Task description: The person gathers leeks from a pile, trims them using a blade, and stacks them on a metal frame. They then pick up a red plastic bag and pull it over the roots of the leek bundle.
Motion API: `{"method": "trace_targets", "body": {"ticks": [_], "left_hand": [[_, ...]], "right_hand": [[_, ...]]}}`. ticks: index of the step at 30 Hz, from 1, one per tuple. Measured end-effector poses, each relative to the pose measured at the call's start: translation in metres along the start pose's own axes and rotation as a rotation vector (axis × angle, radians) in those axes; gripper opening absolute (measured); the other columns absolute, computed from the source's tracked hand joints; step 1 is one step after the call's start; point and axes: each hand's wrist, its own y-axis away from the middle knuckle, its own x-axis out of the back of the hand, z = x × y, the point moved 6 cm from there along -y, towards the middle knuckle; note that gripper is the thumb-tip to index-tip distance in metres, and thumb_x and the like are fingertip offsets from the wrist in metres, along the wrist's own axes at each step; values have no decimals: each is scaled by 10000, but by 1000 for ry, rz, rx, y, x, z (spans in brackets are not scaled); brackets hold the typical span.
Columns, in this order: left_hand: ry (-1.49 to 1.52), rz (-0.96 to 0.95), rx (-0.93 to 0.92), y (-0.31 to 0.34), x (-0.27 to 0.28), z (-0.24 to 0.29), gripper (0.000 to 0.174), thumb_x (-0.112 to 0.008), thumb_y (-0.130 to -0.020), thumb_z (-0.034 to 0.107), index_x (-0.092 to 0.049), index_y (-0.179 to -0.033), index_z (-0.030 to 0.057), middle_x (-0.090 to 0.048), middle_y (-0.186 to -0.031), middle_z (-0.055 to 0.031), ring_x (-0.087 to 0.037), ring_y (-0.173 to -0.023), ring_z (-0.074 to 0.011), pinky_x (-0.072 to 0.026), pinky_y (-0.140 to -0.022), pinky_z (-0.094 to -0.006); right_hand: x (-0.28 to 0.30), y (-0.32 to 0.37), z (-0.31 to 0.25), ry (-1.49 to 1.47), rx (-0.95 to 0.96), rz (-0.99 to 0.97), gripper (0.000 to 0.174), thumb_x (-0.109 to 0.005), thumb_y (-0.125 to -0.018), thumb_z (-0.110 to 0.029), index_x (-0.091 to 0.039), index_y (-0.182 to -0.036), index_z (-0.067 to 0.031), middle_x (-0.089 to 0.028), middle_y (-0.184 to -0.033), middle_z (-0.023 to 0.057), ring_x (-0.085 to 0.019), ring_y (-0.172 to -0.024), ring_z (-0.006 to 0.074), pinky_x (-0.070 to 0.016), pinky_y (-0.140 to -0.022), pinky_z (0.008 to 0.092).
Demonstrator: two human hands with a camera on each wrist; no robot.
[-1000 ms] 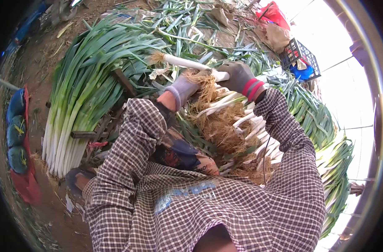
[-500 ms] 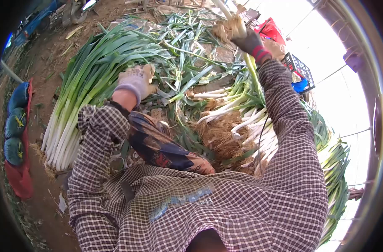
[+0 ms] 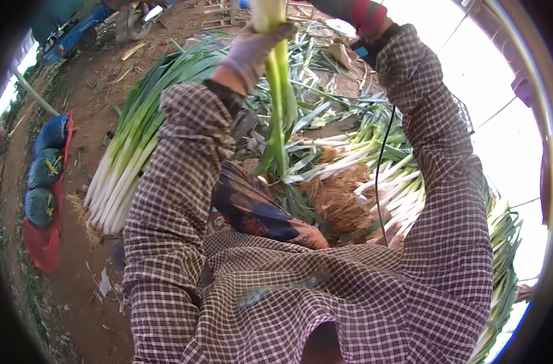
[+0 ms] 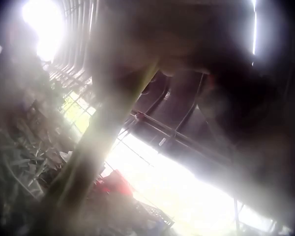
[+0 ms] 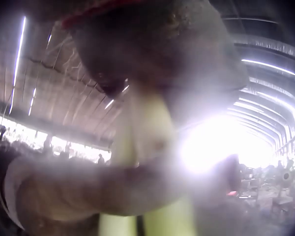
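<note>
Leeks (image 3: 278, 91) hang upright at the top of the head view, leaves down. The left hand (image 3: 252, 56), in a light glove, grips them around the stalks. The right hand (image 3: 343, 11), in a dark glove with a red cuff, is at the top edge, partly out of view. In the right wrist view the right hand (image 5: 162, 54) holds the pale stalks (image 5: 155, 120) above the left hand (image 5: 103, 189), which wraps around them. The left wrist view is blurred; a green stalk (image 4: 101, 135) runs down from the dark hand shape (image 4: 152, 39).
A bundle of leeks (image 3: 128, 151) lies at the left, beside green sacks (image 3: 44, 167) on red netting. Rooted leeks (image 3: 349, 164) lie in the middle and loose leaves (image 3: 319, 85) beyond. A patterned trouser leg (image 3: 258, 209) is below. A blue cart (image 3: 76, 36) stands far left.
The right hand has carried the leeks up and to the left in the head view. The left hand has moved from the left bundle up to the stalks and now grips them.
</note>
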Motion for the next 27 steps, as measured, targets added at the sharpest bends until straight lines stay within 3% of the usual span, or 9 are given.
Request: {"method": "trace_targets", "body": {"ticks": [2, 4, 6, 8, 13, 19, 21, 26, 27], "left_hand": [[9, -86, -75, 15, 24, 23, 415, -692, -908, 235, -551, -1213, -7, -665, -1131, -167, -643, -1038, -228, -513, -955, -337], [46, -55, -67, 29, 44, 37, 405, -654, -940, 226, -531, -1248, -7, -625, -1206, -171, -604, -1145, -269, -495, -1000, -378], [129, -100, -110, 34, 53, 51, 419, -644, -949, 221, -513, -1277, -6, -609, -1231, -176, -584, -1179, -293, -485, -1017, -395], [206, -71, -135, 30, 69, 52, 436, -639, -950, 200, -490, -1307, -1, -599, -1248, -193, -554, -1215, -330, -470, -1044, -435], [314, 94, -111, 48, 108, 55, 358, -647, -943, 168, -526, -1241, 10, -598, -1249, -173, -589, -1168, -303, -510, -1001, -446], [319, 97, -35, 65, 125, 40, 344, -657, -936, 183, -553, -1222, 23, -616, -1149, -119, -622, -1089, -248, -577, -914, -438], [332, 100, -57, 64, 128, 36, 328, -654, -936, 177, -561, -1206, 17, -616, -1149, -127, -627, -1077, -254, -580, -918, -439], [318, 163, -53, 63, 123, 40, 292, -654, -933, 157, -575, -1170, 6, -645, -1071, -120, -632, -1058, -260, -580, -939, -456], [312, 206, -74, 64, 124, 40, 284, -677, -919, 154, -602, -1147, 4, -659, -1014, -102, -640, -1015, -234, -595, -851, -392]], "right_hand": [[-19, 6, 99, 158, -11, -266, 491, -615, -935, -435, -606, -1266, -73, -638, -1218, 119, -631, -1089, 259, -500, -939, 376], [-67, 67, 116, -72, -318, -288, 722, -647, -922, -366, -338, -1471, -14, -447, -1452, 192, -425, -1348, 272, -342, -1137, 431], [-112, 97, 126, -119, -338, -421, 842, -695, -881, -367, -260, -1490, 21, -376, -1482, 251, -369, -1386, 319, -315, -1155, 422], [-142, 118, 106, -360, -448, -373, 810, -732, -862, -314, -314, -1471, 20, -540, -1337, 193, -522, -1231, 268, -400, -1089, 415], [-149, 117, 115, -813, -500, -328, 685, -686, -900, -311, -381, -1412, 28, -631, -1147, 148, -631, -1044, 211, -505, -969, 373], [-144, 108, 115, -867, -461, -542, 680, -565, -951, -465, -391, -1380, 33, -644, -1086, 160, -676, -900, 227, -573, -778, 343], [-157, 113, 119, -1139, -458, -579, 697, -517, -958, -530, -419, -1360, 31, -648, -1064, 149, -679, -846, 230, -570, -729, 338], [-173, 114, 106, -1311, -564, -665, 710, -469, -955, -590, -483, -1322, 18, -663, -1038, 158, -681, -800, 263, -572, -716, 372], [-177, 111, 103, -1272, -539, -659, 714, -464, -953, -599, -488, -1318, 15, -668, -1024, 159, -682, -803, 262, -573, -721, 373]]}}
